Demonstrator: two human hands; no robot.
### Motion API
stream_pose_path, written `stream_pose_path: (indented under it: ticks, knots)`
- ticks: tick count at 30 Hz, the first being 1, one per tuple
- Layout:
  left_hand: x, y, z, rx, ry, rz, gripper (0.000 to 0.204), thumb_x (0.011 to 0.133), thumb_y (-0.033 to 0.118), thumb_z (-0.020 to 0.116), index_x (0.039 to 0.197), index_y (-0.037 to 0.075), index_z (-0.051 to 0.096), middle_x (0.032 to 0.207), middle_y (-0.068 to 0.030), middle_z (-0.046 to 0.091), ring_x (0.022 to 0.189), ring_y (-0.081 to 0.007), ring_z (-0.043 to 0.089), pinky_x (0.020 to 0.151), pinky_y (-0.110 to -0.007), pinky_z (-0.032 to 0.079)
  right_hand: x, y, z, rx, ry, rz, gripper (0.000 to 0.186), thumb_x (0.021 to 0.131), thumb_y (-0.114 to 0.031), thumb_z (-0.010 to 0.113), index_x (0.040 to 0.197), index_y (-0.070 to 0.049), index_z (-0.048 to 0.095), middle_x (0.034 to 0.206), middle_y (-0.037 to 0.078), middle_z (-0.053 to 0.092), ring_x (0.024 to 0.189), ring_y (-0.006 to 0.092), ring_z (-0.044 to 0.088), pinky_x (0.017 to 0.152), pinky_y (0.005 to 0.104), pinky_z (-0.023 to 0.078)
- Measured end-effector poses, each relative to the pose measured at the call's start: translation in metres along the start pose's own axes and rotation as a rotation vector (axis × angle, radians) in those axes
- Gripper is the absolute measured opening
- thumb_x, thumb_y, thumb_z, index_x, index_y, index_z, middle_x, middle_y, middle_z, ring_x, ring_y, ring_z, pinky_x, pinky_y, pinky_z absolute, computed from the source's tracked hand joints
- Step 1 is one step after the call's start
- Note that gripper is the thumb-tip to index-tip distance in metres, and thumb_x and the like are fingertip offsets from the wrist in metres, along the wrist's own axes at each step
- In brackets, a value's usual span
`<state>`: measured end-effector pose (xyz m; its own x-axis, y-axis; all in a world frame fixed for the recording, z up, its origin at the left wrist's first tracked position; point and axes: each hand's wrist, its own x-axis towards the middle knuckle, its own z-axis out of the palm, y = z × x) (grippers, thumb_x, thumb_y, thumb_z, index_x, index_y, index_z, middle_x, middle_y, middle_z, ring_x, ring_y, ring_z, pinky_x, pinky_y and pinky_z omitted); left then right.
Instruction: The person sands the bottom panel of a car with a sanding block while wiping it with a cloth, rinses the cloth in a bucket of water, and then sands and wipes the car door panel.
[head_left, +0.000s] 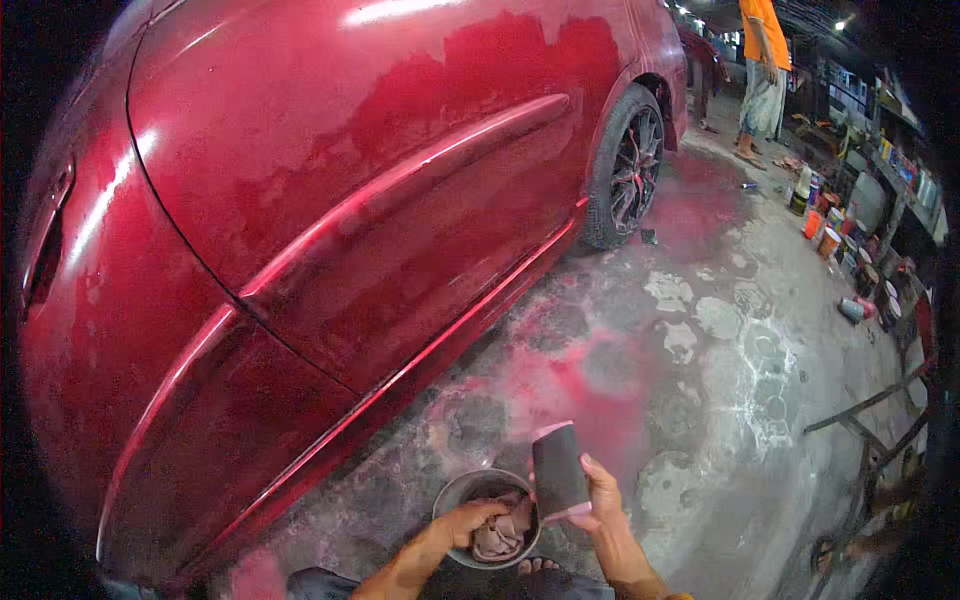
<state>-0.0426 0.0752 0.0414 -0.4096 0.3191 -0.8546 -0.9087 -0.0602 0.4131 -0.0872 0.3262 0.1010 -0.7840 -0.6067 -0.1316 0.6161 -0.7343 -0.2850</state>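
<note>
one red car (360, 230) spans the left and centre; at its foot, the left hand (472, 517), forearm slanting up and rightward, reaches into one grey bucket (463, 490), its fingers bent down onto a bunched, dull-pink cloth (503, 540) lying inside, though how firmly they grip cannot be told. just right of the bucket's rim, the right hand (600, 495), forearm rising leftward, holds one dark, pink-edged block (560, 470) tilted between thumb and fingers. farther right are one black wheel (627, 165), one person (766, 75) in an orange top, and several containers (829, 242), any labels too small to read.
</note>
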Motion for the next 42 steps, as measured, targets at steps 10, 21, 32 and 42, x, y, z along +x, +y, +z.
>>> stream_pose_path:
  ticks: [10,21,32,42]
  knots:
    - [-0.002,-0.002,0.017,0.653,0.231,0.390,0.046,0.090,0.033,0.069,0.129,0.008,0.066,0.115,-0.0118,0.073,0.104,-0.0277,0.070,0.090,-0.041,0.055,-0.002,-0.010,0.008,0.009,-0.035,-0.082,0.061,0.098,-0.040,0.056,0.141,0.003,0.048,0.129,0.024,0.063,0.111,0.0358,0.067,0.095,0.0531,0.056]
    - [0.015,-0.024,0.036,1.389,0.494,0.262,0.046,0.096,0.030,0.056,0.138,0.010,0.057,0.113,-0.0237,0.070,0.101,-0.0421,0.069,0.081,-0.053,0.056,0.001,-0.001,-0.008,0.048,-0.059,0.000,0.062,0.097,-0.039,0.058,0.141,0.003,0.047,0.131,0.024,0.062,0.112,0.0370,0.066,0.096,0.0547,0.054]
    - [0.008,-0.007,0.009,1.092,0.291,0.531,0.053,0.088,0.029,0.061,0.139,0.013,0.059,0.127,-0.0219,0.067,0.112,-0.0411,0.066,0.092,-0.051,0.053,0.000,-0.012,-0.006,-0.005,0.014,-0.086,0.066,0.099,-0.045,0.054,0.143,0.003,0.045,0.128,0.025,0.062,0.106,0.0366,0.066,0.087,0.0550,0.057]
    - [-0.003,0.001,0.003,0.418,0.080,0.637,0.052,0.094,0.043,0.066,0.134,0.011,0.061,0.104,-0.0159,0.072,0.098,-0.0250,0.072,0.074,-0.042,0.061,-0.001,-0.020,-0.005,0.026,0.019,-0.084,0.066,0.098,-0.045,0.055,0.143,0.003,0.045,0.125,0.024,0.063,0.105,0.0356,0.066,0.086,0.0524,0.057]
